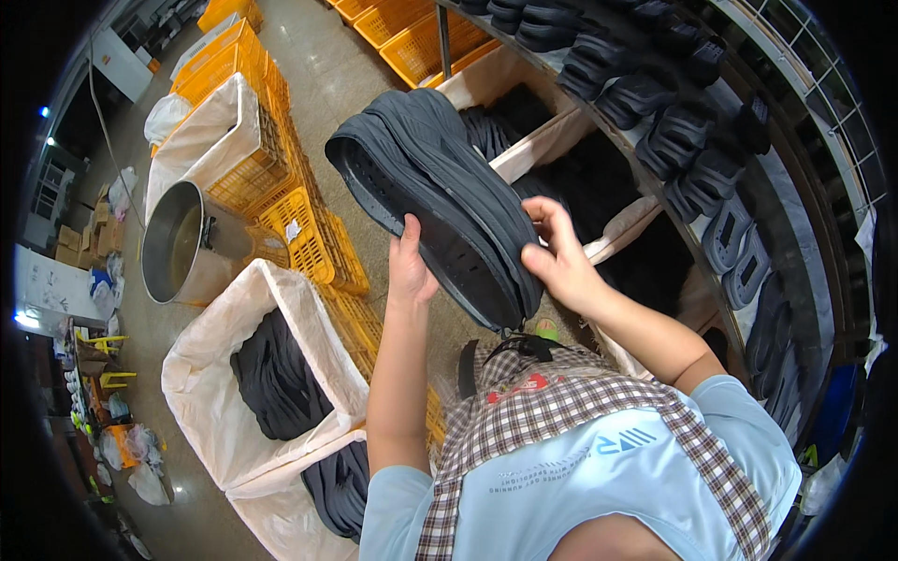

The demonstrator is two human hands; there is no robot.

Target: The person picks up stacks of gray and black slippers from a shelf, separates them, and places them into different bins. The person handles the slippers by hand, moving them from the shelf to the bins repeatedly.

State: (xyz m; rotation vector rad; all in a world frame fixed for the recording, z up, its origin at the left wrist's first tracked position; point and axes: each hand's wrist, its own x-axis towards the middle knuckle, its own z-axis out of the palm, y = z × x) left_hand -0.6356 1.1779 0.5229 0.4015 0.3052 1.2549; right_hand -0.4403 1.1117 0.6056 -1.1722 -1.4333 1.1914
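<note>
In front of my chest is a stack of several dark grey shoe soles (444, 192), nested one on another and tilted. My left hand (412, 265) grips the stack's left side, its thumb on the inner face of the outermost sole. On the opposite side my right hand (564, 259) is closed against the outer edges, thumb and fingers on the soles. To my left, a lined crate (206, 393) holds a bundle of dark soles (279, 379). More dark soles (341, 491) lie in the lined crate beside it.
A shelf (645, 178) of dark soles runs along the right, with grey soles (730, 243) lower down. Lined bins (552, 140) stand under it. At left are a metal drum (187, 248) and stacked yellow crates (313, 234). Further yellow crates (421, 47) stand ahead.
</note>
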